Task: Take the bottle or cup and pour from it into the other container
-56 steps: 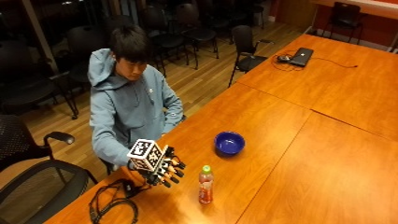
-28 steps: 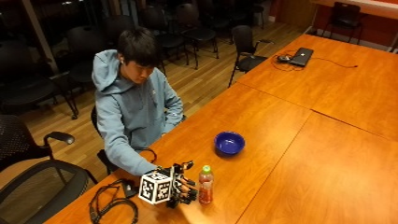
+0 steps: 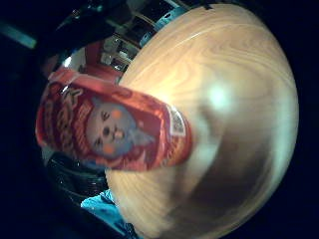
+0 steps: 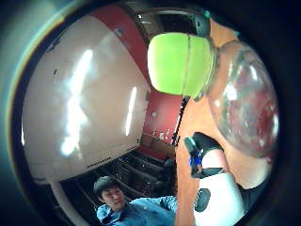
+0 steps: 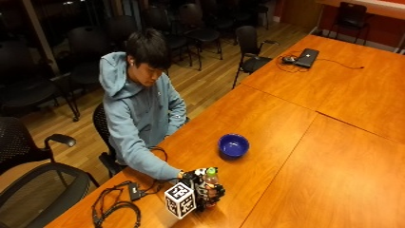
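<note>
A small bottle [image 5: 210,182] with a green cap and a red label stands on the wooden table [image 5: 284,142] near its front edge. My gloved right hand [image 5: 204,192] is wrapped around its lower part, fingers curled on the label. The little finger side palm view is filled by the red cartoon label of the bottle [image 3: 114,132] above the table [image 3: 234,79]. The thumb side palm view shows the green cap [image 4: 181,63] and the clear shoulder of the bottle [image 4: 244,108] beside a gloved finger [image 4: 202,150]. A blue bowl [image 5: 233,145] sits a little further in, apart from the bottle.
A black box and looped cables [image 5: 120,206] lie on the table beside my forearm. A laptop [image 5: 308,57] rests at the far end. Office chairs [image 5: 38,166] stand behind and beside the person.
My gloved hand has moved across the table from beside the bottle onto it and closed around it. The bottle stands where it stood; the bowl has not moved.
</note>
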`<action>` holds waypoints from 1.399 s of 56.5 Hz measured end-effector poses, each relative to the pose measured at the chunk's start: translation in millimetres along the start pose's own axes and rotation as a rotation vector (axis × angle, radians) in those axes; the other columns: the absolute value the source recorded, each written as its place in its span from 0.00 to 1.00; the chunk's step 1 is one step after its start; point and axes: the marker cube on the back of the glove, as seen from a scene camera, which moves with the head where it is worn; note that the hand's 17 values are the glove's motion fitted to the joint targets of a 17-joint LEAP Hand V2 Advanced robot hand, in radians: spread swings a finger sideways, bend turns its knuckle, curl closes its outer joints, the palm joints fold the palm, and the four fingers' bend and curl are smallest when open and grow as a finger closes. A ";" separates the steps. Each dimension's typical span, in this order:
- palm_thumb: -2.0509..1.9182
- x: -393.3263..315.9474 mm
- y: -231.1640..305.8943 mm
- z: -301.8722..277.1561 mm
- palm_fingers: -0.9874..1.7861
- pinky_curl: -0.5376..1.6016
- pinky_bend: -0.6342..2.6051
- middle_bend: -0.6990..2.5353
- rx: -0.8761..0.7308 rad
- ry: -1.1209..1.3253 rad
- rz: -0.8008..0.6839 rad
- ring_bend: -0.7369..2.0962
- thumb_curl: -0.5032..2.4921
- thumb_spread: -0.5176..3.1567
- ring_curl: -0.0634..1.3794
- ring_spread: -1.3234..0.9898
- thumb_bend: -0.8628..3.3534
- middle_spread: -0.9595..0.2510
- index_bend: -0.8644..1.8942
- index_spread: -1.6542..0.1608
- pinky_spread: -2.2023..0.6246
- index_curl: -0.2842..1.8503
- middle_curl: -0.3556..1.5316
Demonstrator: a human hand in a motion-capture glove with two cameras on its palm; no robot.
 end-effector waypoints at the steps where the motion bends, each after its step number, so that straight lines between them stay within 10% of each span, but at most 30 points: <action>1: 0.74 1.1 -6.1 6.8 0.50 0.38 0.41 0.30 0.013 -0.014 0.001 0.45 0.31 0.35 0.25 0.62 0.21 0.83 0.37 0.74 0.86 0.24 0.36; 13: 0.80 -3.9 -17.9 30.1 0.72 0.37 0.37 0.34 0.016 -0.048 0.036 0.46 0.35 0.27 0.29 0.52 0.21 0.76 0.37 0.81 0.77 0.28 0.41; 79: 0.80 -139.0 -18.2 156.6 0.75 0.42 0.31 0.31 -0.279 0.227 -0.075 0.42 0.40 0.17 0.37 0.48 0.20 0.71 0.36 0.83 0.70 0.30 0.47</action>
